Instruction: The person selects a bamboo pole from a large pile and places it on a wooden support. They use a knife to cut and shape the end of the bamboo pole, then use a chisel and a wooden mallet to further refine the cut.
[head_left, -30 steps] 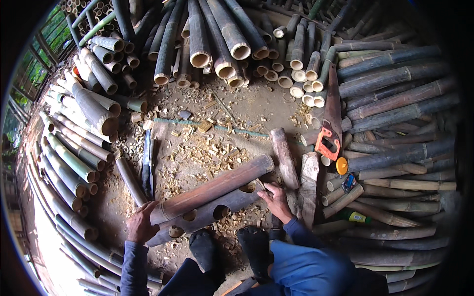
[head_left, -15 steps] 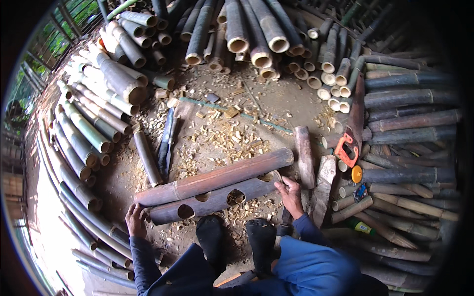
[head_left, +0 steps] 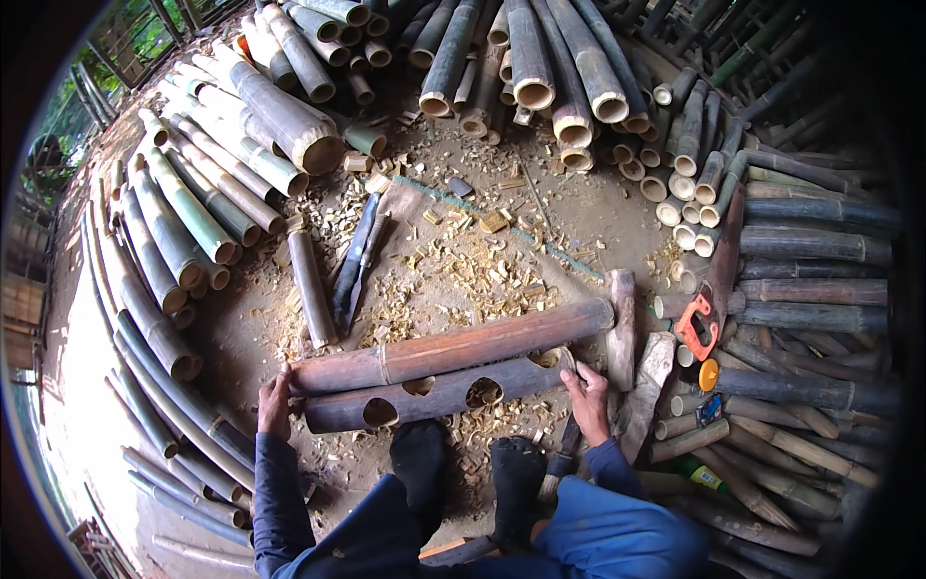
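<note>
Two dark bamboo tubes lie side by side across the ground in front of my feet. The farther one is a plain reddish-brown bamboo tube point(head_left: 453, 345); the nearer is a holed bamboo tube point(head_left: 444, 388) with several round openings cut in its wall. My left hand point(head_left: 274, 405) is closed at the left end of the plain tube, its fingertips against the rim and partly hidden. At the right end of the holed tube, my right hand point(head_left: 586, 399) grips the rim between thumb and fingers.
Wood chips point(head_left: 434, 280) litter the ground. Long-bladed tools point(head_left: 357, 265) lie beside a short bamboo piece point(head_left: 311, 289). At right are a wooden block point(head_left: 621, 328), an orange-handled saw point(head_left: 698, 326) and stacked bamboo point(head_left: 820, 246). More bamboo poles point(head_left: 183, 232) line the left and far sides.
The view has shifted, so the surroundings sit farther right and partly lower. My left hand has moved up along the tube ends to the plain tube's rim. My right hand stays at the holed tube's end.
</note>
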`<state>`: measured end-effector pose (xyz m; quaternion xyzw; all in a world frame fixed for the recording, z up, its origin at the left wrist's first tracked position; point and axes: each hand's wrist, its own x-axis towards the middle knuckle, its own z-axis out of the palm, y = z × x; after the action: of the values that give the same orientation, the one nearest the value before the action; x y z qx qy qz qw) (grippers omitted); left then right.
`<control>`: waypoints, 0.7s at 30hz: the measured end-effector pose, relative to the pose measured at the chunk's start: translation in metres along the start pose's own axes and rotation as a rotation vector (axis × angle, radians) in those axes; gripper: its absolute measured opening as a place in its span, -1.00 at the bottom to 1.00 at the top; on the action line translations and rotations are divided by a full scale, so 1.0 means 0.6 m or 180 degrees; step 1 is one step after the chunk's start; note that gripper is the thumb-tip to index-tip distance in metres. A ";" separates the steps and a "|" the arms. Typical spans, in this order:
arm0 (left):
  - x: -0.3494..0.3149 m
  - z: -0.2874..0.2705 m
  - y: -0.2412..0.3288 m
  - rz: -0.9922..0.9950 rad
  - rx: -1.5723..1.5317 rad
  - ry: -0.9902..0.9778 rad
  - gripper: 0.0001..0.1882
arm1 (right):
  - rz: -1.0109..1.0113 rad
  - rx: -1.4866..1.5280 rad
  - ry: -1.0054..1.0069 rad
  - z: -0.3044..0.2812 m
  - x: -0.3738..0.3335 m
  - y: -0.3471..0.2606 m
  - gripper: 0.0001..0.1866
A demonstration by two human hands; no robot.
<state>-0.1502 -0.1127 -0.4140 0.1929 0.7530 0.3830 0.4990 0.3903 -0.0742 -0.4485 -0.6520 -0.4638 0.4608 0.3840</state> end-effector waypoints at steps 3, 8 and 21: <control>0.016 0.006 -0.005 0.0003 -0.0081 -0.0160 -0.54 | 0.0049 0.0016 0.0058 -0.003 0.002 -0.002 -0.68; 0.015 -0.005 -0.010 -0.0106 -0.0191 -0.0402 -0.56 | 0.0045 0.0038 -0.0014 0.004 0.007 -0.013 -0.69; 0.001 -0.019 -0.052 0.0155 -0.1009 -0.0255 -0.74 | -0.0301 -0.0082 0.0110 0.007 0.005 0.000 -0.70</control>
<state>-0.1579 -0.1364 -0.4361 0.1450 0.6578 0.5010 0.5434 0.3867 -0.0710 -0.4502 -0.6421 -0.4933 0.4248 0.4049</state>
